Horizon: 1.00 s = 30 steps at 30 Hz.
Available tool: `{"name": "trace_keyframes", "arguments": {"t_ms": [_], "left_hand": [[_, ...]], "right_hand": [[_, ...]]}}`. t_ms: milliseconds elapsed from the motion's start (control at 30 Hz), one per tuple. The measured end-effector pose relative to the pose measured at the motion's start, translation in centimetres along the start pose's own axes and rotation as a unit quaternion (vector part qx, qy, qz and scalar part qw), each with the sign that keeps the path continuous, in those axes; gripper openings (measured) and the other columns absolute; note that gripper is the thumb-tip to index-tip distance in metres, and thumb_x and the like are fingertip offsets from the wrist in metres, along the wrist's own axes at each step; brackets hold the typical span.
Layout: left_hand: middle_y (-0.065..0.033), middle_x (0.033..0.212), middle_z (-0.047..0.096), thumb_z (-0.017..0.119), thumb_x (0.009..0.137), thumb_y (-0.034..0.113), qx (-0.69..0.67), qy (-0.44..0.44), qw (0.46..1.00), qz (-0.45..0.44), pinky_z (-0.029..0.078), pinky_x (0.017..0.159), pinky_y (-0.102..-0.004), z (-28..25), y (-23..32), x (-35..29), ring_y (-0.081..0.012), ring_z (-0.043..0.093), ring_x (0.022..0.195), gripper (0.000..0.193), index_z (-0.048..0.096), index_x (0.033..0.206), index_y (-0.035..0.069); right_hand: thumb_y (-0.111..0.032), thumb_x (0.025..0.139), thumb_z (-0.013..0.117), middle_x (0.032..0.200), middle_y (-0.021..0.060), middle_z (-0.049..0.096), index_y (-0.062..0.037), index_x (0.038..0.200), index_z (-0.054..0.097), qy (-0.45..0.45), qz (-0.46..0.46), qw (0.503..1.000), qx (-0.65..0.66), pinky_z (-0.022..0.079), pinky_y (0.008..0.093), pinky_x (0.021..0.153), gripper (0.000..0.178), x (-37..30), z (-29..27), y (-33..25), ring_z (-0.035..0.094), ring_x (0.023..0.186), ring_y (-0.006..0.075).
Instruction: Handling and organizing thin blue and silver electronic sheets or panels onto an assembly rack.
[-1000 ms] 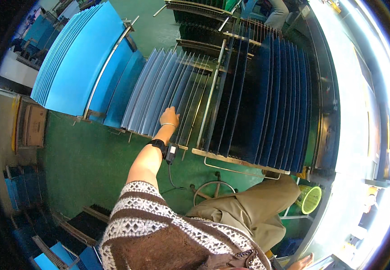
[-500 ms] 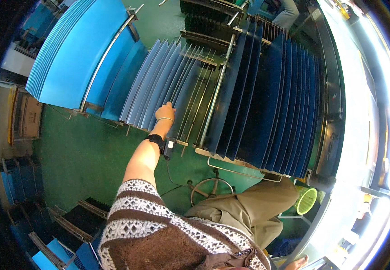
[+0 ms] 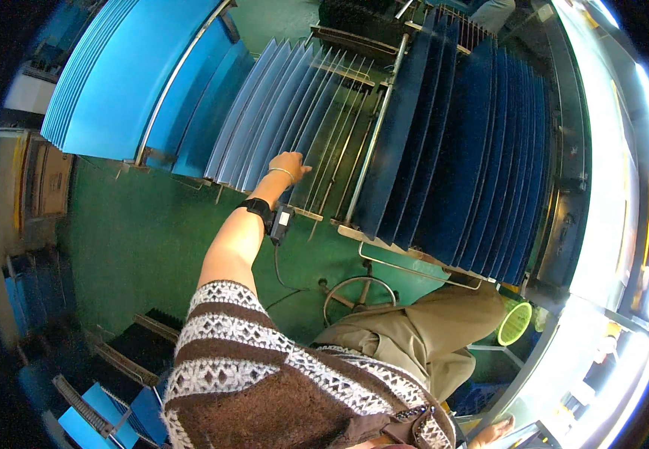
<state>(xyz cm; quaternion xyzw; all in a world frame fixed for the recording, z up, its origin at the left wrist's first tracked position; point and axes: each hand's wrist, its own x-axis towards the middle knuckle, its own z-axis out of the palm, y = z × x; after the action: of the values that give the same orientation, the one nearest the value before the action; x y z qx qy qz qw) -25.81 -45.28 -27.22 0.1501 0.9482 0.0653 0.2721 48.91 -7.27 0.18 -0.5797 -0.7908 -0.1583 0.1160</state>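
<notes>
The left hand [image 3: 288, 166] reaches to the lower edge of the light blue sheets [image 3: 261, 120] standing on edge in a wire rack [image 3: 347, 150]; its grip looks loosely curled at their edges, though whether it pinches one I cannot tell. The sheets look thin, stiff and light, probably smooth-faced, so a pinch on a bottom corner seems the best hold. The rack's further slots hold dark blue sheets [image 3: 474, 150]; a few slots between stand bare. The right hand [image 3: 495, 432] shows only partly at the lower edge, its grip unclear
</notes>
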Motion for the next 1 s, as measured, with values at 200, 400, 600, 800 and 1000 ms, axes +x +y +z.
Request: {"name": "trace_keyframes", "arguments": {"t_ms": [200, 400, 600, 800, 1000], "left_hand": [[-0.0151, 0.091, 0.065, 0.057, 0.084, 0.041, 0.008, 0.057, 0.998, -0.001, 0.05, 0.075, -0.043, 0.4, 0.9, 0.2, -0.0329, 0.063, 0.087, 0.035, 0.063, 0.088, 0.007], [-0.0146, 0.095, 0.066, 0.056, 0.084, 0.042, 0.054, 0.068, 0.996, -0.024, 0.052, 0.074, -0.0403, -0.3, 3.0, 3.5, -0.0302, 0.064, 0.087, 0.036, 0.066, 0.093, 0.009], [-0.0141, 0.098, 0.066, 0.053, 0.083, 0.022, 0.062, 0.044, 0.996, -0.051, 0.051, 0.08, -0.0399, -0.8, 2.5, 4.0, -0.03, 0.063, 0.093, 0.022, 0.069, 0.093, 0.01], [-0.0165, 0.089, 0.065, 0.054, 0.08, 0.027, 0.037, 0.128, 0.99, 0.048, 0.05, 0.076, -0.0443, -2.5, 2.6, 4.6, -0.0358, 0.062, 0.086, 0.022, 0.068, 0.09, 0.012], [-0.0183, 0.068, 0.06, 0.055, 0.081, 0.031, -0.055, 0.169, 0.974, 0.143, 0.045, 0.06, -0.0449, -7.8, 2.0, 0.6, -0.0375, 0.059, 0.067, 0.027, 0.062, 0.074, 0.006]], "right_hand": [[-0.016, 0.091, 0.044, 0.111, 0.0177, 0.056, -0.0005, 0.112, 0.055, -0.001, -0.004, 1.0, 0.01, 0.04, 0.038, 0.091, 0.029, 0.3, 1.2, 2.1, 0.053, 0.103, 0.0328], [-0.014, 0.092, 0.042, 0.115, 0.0178, 0.054, 0.0007, 0.114, 0.053, -0.008, 0.001, 1.0, 0.021, 0.038, 0.0375, 0.093, 0.029, -0.4, 2.4, 4.5, 0.051, 0.107, 0.0329], [-0.012, 0.093, 0.041, 0.117, 0.018, 0.052, 0.0007, 0.116, 0.052, -0.034, 0.021, 0.998, 0.056, 0.035, 0.0386, 0.096, 0.028, 0.0, 1.3, 1.7, 0.047, 0.11, 0.0323], [-0.013, 0.095, 0.038, 0.118, 0.0186, 0.052, 0.0019, 0.119, 0.05, -0.052, 0.026, 0.998, -0.003, 0.035, 0.0367, 0.097, 0.031, -0.2, 1.2, 2.2, 0.048, 0.111, 0.0318], [-0.013, 0.094, 0.038, 0.121, 0.0177, 0.05, 0.0008, 0.122, 0.049, -0.046, 0.056, 0.997, 0.04, 0.035, 0.0361, 0.098, 0.033, -1.0, 1.6, 3.0, 0.047, 0.113, 0.0302]]}}
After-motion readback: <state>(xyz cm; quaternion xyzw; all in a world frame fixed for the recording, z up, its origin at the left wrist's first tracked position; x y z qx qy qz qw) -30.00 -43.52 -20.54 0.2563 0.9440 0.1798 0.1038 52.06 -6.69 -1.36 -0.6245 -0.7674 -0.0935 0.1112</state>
